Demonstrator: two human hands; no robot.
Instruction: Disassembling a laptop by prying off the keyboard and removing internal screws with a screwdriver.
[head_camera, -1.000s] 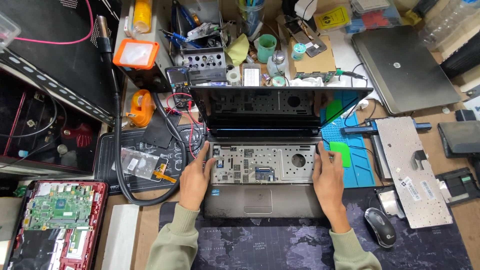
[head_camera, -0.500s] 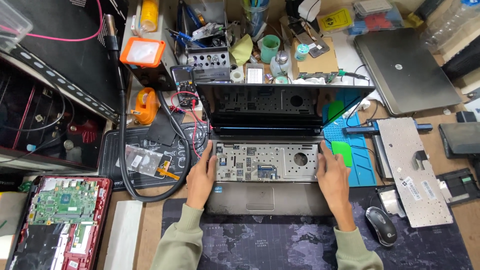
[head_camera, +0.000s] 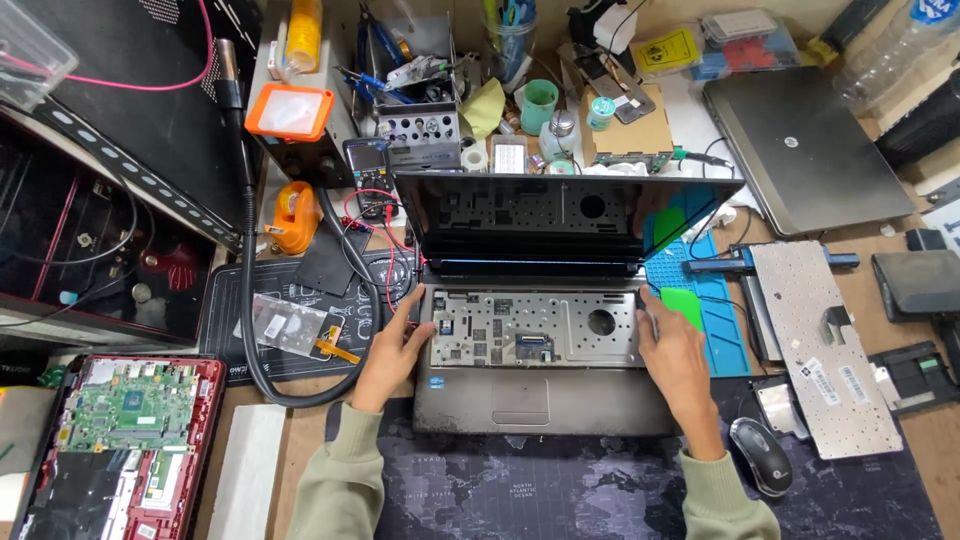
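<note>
Left hand (head_camera: 392, 348) rests flat on the left edge of the open laptop (head_camera: 545, 330), fingers spread and loose, thumb on the palm rest, fingertips at the left rim of the keyboard bay (head_camera: 535, 328); not gripping anything. Right hand (head_camera: 675, 350) mirrors it on the right edge, fingers extended toward the bay's right rim, open and pressing flat, holding nothing. Laptop sits mid-desk, straight in front of the person, lid up, keyboard removed so the bare metal bay with its round hole shows; base lies partly on a dark desk mat (head_camera: 560, 490) printed with a map.

Just right of the laptop: blue work mat (head_camera: 700, 300) with a green pick (head_camera: 682, 305) touching the right hand's fingertips. Further right a detached keyboard (head_camera: 825, 340) lying face down, and a black mouse (head_camera: 760, 455) near the right forearm. Closed grey laptop (head_camera: 805, 150) at upper right. Left of the laptop: thick black hose (head_camera: 250, 300) looping over a black mat, multimeter (head_camera: 366, 175) with red leads behind it. Lower left, a red laptop shell (head_camera: 110, 450) with a green board exposed. Back of the desk is cluttered with tools and bottles.
</note>
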